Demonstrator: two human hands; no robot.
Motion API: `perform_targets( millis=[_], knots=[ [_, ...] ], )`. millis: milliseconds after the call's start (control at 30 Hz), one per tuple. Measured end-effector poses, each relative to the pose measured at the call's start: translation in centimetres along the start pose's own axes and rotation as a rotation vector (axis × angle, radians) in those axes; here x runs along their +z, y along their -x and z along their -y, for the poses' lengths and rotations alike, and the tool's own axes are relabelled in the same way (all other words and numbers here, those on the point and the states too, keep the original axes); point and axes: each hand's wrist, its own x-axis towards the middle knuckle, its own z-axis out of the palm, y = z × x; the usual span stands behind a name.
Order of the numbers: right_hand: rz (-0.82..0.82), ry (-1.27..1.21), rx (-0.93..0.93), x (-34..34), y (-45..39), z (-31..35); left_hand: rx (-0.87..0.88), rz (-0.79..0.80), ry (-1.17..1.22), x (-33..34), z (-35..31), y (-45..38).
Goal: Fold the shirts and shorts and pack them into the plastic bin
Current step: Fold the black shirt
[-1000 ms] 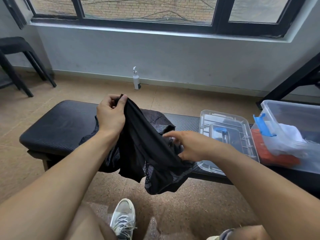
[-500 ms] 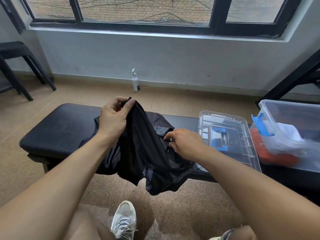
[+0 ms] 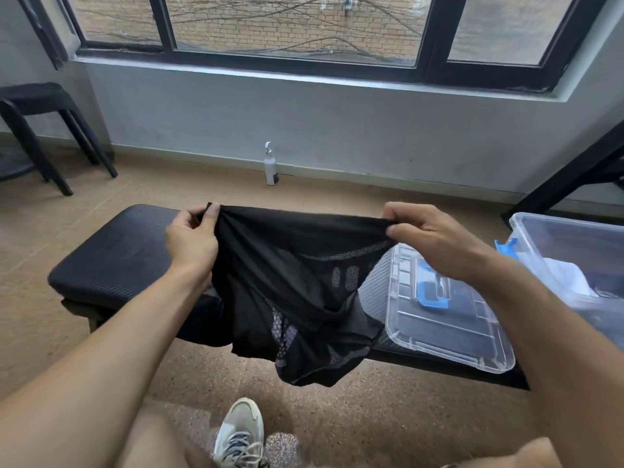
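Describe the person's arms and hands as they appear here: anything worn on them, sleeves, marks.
Both forearms are bare up to the frame's edge, with no sleeve in view. The left hand and right hand wear no gloves, and no rings, watch or wristband show on the sides facing the camera. Nails look short and unpainted where visible. No marks or tattoos can be made out.

Two hands (image 3: 194, 238), one black shorts (image 3: 297, 285), one bench (image 3: 111, 261), one bin (image 3: 574, 244), one lid (image 3: 439, 319), one bottle (image 3: 271, 165), one stool (image 3: 37, 106), one shoe (image 3: 239, 434)

Plastic bin (image 3: 574, 238) gets cut off at the right edge, contents blurred; bench (image 3: 111, 255) middle is hidden behind the black shorts (image 3: 290, 282).
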Motion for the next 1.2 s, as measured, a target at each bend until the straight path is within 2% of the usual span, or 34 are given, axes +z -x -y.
perform_targets(
  millis=[133,267,367,467,567,700,833,967,1067,1133,1200],
  knots=[
    [-0.014,0.038,-0.113,0.6,2.2,2.9,0.014,0.05,-0.017,-0.1,-0.3,0.0],
    [-0.133,-0.064,-0.222,0.6,4.7,7.3,-0.059,0.234,0.194,0.1,-1.5,0.3],
    [-0.044,-0.144,-0.305,0.8,6.5,10.9,-0.019,0.327,0.247,0.6,-2.8,1.4],
    [0.055,-0.164,-0.304,1.2,6.9,11.9,0.002,0.378,0.234,1.1,-3.1,2.5],
    [-0.014,-0.048,-0.215,0.5,6.0,10.6,-0.03,0.381,0.188,1.1,-2.4,2.7],
    [-0.168,0.186,0.023,-1.9,4.4,5.8,-0.108,0.301,0.222,0.5,-2.0,2.3],
    [-0.272,0.372,0.278,-3.4,3.8,0.9,-0.154,0.436,0.244,0.2,-2.3,2.3],
    [-0.052,0.313,0.547,-3.7,3.9,-0.7,-0.26,0.711,0.281,-0.2,-3.2,3.2],
    [0.02,0.12,0.501,-3.9,4.6,-0.2,-0.312,0.865,0.343,-0.6,-3.7,3.6],
    [0.077,-0.068,0.405,-3.5,5.2,0.7,-0.27,0.765,0.355,-0.2,-3.8,3.6],
    [0.049,-0.17,0.353,-2.8,5.4,1.1,-0.196,0.572,0.308,0.3,-3.7,3.5]
  ],
)
